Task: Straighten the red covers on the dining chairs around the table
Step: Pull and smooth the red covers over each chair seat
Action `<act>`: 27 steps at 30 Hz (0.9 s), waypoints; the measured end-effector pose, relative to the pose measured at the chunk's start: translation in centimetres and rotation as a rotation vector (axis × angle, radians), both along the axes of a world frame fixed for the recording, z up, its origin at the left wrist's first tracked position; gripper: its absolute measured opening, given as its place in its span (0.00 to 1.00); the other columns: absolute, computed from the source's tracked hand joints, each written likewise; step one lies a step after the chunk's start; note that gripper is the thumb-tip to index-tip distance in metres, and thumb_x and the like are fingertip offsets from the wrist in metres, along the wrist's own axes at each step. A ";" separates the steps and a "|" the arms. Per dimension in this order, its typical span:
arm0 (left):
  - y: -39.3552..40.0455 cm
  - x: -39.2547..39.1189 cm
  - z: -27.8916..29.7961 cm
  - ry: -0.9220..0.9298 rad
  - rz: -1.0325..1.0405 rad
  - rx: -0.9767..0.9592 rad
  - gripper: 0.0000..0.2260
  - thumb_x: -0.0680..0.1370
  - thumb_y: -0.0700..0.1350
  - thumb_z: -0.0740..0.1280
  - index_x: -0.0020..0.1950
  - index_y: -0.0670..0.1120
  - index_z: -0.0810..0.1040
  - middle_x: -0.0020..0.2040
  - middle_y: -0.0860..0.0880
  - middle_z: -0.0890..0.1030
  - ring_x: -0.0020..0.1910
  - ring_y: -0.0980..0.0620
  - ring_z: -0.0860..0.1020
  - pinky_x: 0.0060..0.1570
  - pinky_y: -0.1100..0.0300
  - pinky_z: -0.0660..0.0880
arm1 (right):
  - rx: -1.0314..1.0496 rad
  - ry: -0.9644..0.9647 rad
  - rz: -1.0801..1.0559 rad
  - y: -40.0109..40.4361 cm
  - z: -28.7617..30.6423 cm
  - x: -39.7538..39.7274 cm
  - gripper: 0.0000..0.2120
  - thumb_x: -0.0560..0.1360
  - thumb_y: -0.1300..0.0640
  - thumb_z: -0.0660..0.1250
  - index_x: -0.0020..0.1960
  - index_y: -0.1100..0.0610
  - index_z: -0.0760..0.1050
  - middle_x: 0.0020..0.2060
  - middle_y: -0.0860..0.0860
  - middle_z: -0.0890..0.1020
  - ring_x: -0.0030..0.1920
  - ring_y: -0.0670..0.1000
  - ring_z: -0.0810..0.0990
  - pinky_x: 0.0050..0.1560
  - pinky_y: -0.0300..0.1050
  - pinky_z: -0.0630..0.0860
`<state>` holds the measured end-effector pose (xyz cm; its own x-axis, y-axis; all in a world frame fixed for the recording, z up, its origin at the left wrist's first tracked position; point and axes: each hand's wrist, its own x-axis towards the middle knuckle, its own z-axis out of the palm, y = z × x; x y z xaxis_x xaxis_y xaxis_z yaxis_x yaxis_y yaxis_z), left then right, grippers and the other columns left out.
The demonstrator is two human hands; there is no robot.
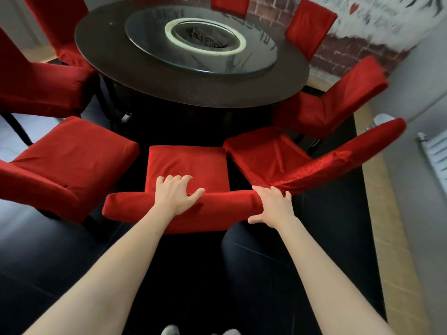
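One head-worn wide-angle view looks steeply down and forward, close over a chair back [183,209], toward the round table [193,93]
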<state>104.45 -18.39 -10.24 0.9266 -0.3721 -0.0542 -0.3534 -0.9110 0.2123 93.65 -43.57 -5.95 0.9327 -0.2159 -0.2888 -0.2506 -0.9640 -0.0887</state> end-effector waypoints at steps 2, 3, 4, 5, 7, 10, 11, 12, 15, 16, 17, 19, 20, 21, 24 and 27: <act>-2.4 0.0 0.7 -0.004 -0.033 -0.014 0.30 0.76 0.68 0.54 0.69 0.50 0.72 0.60 0.47 0.79 0.61 0.46 0.74 0.64 0.46 0.60 | -0.025 -0.015 -0.025 -2.3 1.1 -0.8 0.49 0.65 0.38 0.75 0.78 0.46 0.54 0.75 0.46 0.63 0.77 0.55 0.54 0.73 0.65 0.48; -3.7 -0.2 1.0 -0.004 -0.051 -0.022 0.29 0.76 0.67 0.54 0.69 0.50 0.72 0.60 0.47 0.79 0.61 0.46 0.74 0.65 0.46 0.60 | -0.037 -0.026 -0.039 -3.6 1.7 -1.2 0.50 0.65 0.38 0.75 0.78 0.46 0.53 0.76 0.47 0.63 0.77 0.55 0.53 0.73 0.65 0.48; -5.2 -0.3 1.3 -0.004 -0.067 -0.032 0.29 0.76 0.67 0.55 0.69 0.50 0.72 0.60 0.47 0.79 0.61 0.46 0.74 0.65 0.46 0.60 | -0.048 -0.037 -0.053 -5.0 2.2 -1.6 0.50 0.65 0.38 0.75 0.78 0.46 0.53 0.76 0.47 0.62 0.77 0.55 0.53 0.73 0.65 0.47; -6.7 -0.5 1.7 -0.004 -0.080 -0.042 0.29 0.77 0.67 0.55 0.69 0.50 0.72 0.60 0.47 0.79 0.61 0.45 0.74 0.64 0.46 0.60 | -0.056 -0.048 -0.065 -6.4 2.8 -2.0 0.50 0.65 0.38 0.75 0.78 0.47 0.53 0.76 0.47 0.62 0.77 0.56 0.53 0.73 0.65 0.47; -10.0 -0.9 2.3 -0.011 -0.099 -0.069 0.28 0.77 0.66 0.55 0.69 0.50 0.73 0.60 0.46 0.79 0.61 0.45 0.74 0.64 0.46 0.60 | -0.069 -0.075 -0.081 -9.6 4.0 -2.7 0.49 0.65 0.38 0.75 0.78 0.47 0.53 0.76 0.47 0.62 0.77 0.56 0.53 0.73 0.66 0.47; -15.4 -1.3 3.6 -0.035 -0.108 -0.110 0.28 0.76 0.66 0.56 0.68 0.50 0.73 0.60 0.46 0.80 0.60 0.45 0.75 0.64 0.46 0.61 | -0.092 -0.125 -0.094 -14.8 5.8 -3.7 0.49 0.66 0.38 0.75 0.78 0.48 0.54 0.75 0.47 0.63 0.77 0.56 0.54 0.73 0.66 0.50; -17.4 -1.5 4.0 -0.042 -0.103 -0.123 0.27 0.76 0.66 0.56 0.67 0.50 0.74 0.60 0.47 0.80 0.60 0.45 0.75 0.63 0.46 0.61 | -0.105 -0.146 -0.090 -16.7 6.4 -4.0 0.48 0.66 0.38 0.75 0.78 0.48 0.54 0.75 0.47 0.63 0.77 0.57 0.55 0.73 0.66 0.51; -19.4 -1.8 4.4 -0.049 -0.102 -0.132 0.28 0.76 0.66 0.56 0.67 0.50 0.74 0.59 0.47 0.80 0.60 0.45 0.75 0.63 0.47 0.61 | -0.117 -0.167 -0.085 -18.6 6.9 -4.3 0.48 0.66 0.38 0.74 0.78 0.49 0.54 0.75 0.48 0.64 0.77 0.57 0.56 0.72 0.66 0.52; -25.6 -2.7 5.3 -0.058 -0.112 -0.132 0.28 0.76 0.67 0.57 0.67 0.51 0.74 0.60 0.47 0.79 0.60 0.45 0.75 0.63 0.47 0.61 | -0.120 -0.197 -0.082 -24.3 7.9 -5.2 0.47 0.67 0.37 0.74 0.78 0.49 0.55 0.75 0.49 0.64 0.76 0.57 0.57 0.72 0.66 0.53; -27.5 -3.0 5.5 -0.051 -0.112 -0.130 0.29 0.75 0.68 0.57 0.68 0.51 0.73 0.60 0.47 0.79 0.60 0.45 0.75 0.63 0.47 0.61 | -0.117 -0.197 -0.083 -26.1 8.0 -5.5 0.47 0.67 0.37 0.73 0.78 0.48 0.55 0.75 0.49 0.64 0.76 0.57 0.57 0.72 0.66 0.53; -29.4 -3.4 5.5 -0.047 -0.113 -0.125 0.29 0.75 0.68 0.56 0.68 0.50 0.73 0.60 0.47 0.79 0.60 0.45 0.75 0.63 0.47 0.61 | -0.117 -0.201 -0.081 -28.0 8.0 -5.8 0.46 0.67 0.37 0.73 0.78 0.48 0.55 0.75 0.49 0.64 0.76 0.57 0.57 0.72 0.66 0.53; -33.0 -3.9 5.7 -0.042 -0.112 -0.106 0.30 0.75 0.68 0.56 0.68 0.50 0.73 0.61 0.46 0.78 0.60 0.45 0.75 0.62 0.47 0.62 | -0.119 -0.198 -0.092 -31.4 7.8 -6.0 0.46 0.68 0.38 0.73 0.78 0.49 0.55 0.75 0.49 0.64 0.76 0.57 0.57 0.72 0.66 0.54; -34.5 -4.0 5.9 -0.036 -0.108 -0.104 0.30 0.75 0.68 0.56 0.68 0.50 0.73 0.61 0.46 0.78 0.60 0.45 0.75 0.63 0.47 0.62 | -0.116 -0.190 -0.099 -32.9 7.7 -6.1 0.45 0.68 0.38 0.73 0.78 0.49 0.55 0.75 0.50 0.64 0.76 0.57 0.57 0.72 0.66 0.54; -36.1 -4.2 6.1 -0.035 -0.105 -0.108 0.30 0.75 0.68 0.56 0.68 0.50 0.73 0.61 0.46 0.78 0.60 0.45 0.75 0.63 0.47 0.62 | -0.110 -0.185 -0.101 -34.2 7.4 -6.1 0.45 0.68 0.38 0.73 0.77 0.49 0.55 0.75 0.50 0.64 0.76 0.57 0.57 0.72 0.66 0.54; -40.7 -4.5 6.6 -0.059 -0.125 -0.152 0.30 0.75 0.68 0.57 0.68 0.50 0.72 0.60 0.46 0.78 0.59 0.45 0.75 0.61 0.48 0.63 | -0.096 -0.187 -0.107 -38.0 6.6 -5.5 0.45 0.68 0.39 0.74 0.77 0.49 0.55 0.75 0.50 0.64 0.76 0.57 0.57 0.72 0.66 0.55; -44.9 -4.0 7.0 -0.072 -0.149 -0.194 0.30 0.75 0.68 0.57 0.69 0.50 0.71 0.61 0.46 0.77 0.59 0.45 0.75 0.61 0.48 0.63 | -0.087 -0.178 -0.111 -41.4 6.2 -3.9 0.46 0.68 0.39 0.74 0.78 0.49 0.54 0.75 0.50 0.64 0.76 0.57 0.57 0.71 0.66 0.55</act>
<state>100.45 -63.32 -3.28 0.8595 -0.5020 0.0960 -0.5016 -0.7924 0.3473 89.75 -84.93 0.25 0.9366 -0.3366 -0.0975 -0.3430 -0.9375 -0.0585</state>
